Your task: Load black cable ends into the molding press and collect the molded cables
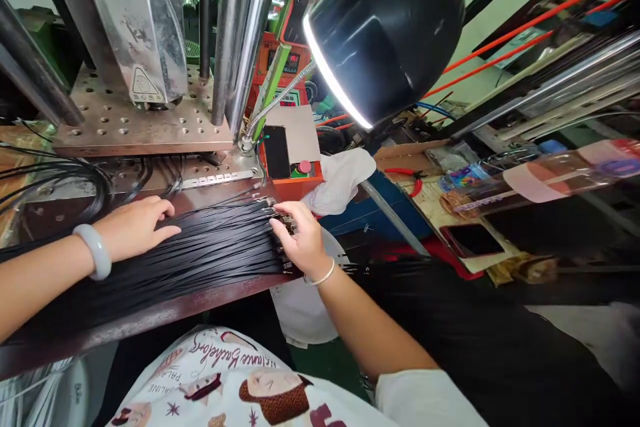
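A wide bundle of thin black cables (220, 240) lies across the bench, with small metal connectors on the right-hand ends. My right hand (303, 240) is at those ends, its thumb and forefinger bent around some connectors; its other fingers are hidden. Over the upper left part of the bundle is my left hand (137, 227), palm down. Its thumb points right, apart from the bent fingers, with nothing visible between them. Just behind it, more black cables (95, 180) curve out from the press base.
A metal press (145, 133) with upright posts stands behind the bundle. A black lamp (390, 33) hangs at upper right. Beside the press are a phone (277, 152), a pink button (304, 167) and a white cloth (345, 177). Red-handled pliers (415, 183) and a bottle (540, 177) lie right.
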Demonstrator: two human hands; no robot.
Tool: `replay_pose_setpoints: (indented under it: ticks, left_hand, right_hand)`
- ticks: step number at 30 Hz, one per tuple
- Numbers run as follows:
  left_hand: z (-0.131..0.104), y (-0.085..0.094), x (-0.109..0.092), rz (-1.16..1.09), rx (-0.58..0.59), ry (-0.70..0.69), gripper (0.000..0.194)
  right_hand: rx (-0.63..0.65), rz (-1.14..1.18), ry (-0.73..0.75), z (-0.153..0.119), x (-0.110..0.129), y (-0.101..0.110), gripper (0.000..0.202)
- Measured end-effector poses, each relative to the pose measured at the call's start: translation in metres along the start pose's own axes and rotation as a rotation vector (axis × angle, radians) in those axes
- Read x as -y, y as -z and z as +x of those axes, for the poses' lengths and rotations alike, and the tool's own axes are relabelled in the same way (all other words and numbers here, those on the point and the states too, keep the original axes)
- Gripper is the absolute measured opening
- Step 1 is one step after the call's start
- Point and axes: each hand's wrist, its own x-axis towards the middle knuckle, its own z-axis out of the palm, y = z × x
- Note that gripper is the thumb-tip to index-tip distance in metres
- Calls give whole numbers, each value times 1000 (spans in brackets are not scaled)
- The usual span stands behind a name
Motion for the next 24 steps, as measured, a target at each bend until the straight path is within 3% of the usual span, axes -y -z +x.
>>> replay_pose_setpoints:
  ticks: [4,8,10,12,15,18,21,24]
  left_hand:
    - [16,24,-17,6,380,165,30]
    - [22,40,-35,-454,592,332,17]
    - [25,45,-46,-614,694,383,20]
    - [31,50,-57,-667,702,359,17]
    - [44,55,-69,-814,588,287,8]
    - [55,48,-71,-927,625,288,20]
    - [62,29,-66,-666,730,222,28]
    - [62,16,-62,-195,593,7,33]
  right_hand:
    - [-248,95,-194,-26,-8,-4,15]
    - [-288,186,-261,-26,-13,-7,16]
    - [-283,228,-271,-25,-13,-8,16]
    - [-280,252,-282,-25,-13,-9,16]
    - [-278,257,-291,-26,-13,-9,16]
    - [-277,241,-282,-26,-13,-10,15]
    - [-274,218,-257,-24,-11,-8,14]
    - [-268,216,-227,-21,-9,-6,11]
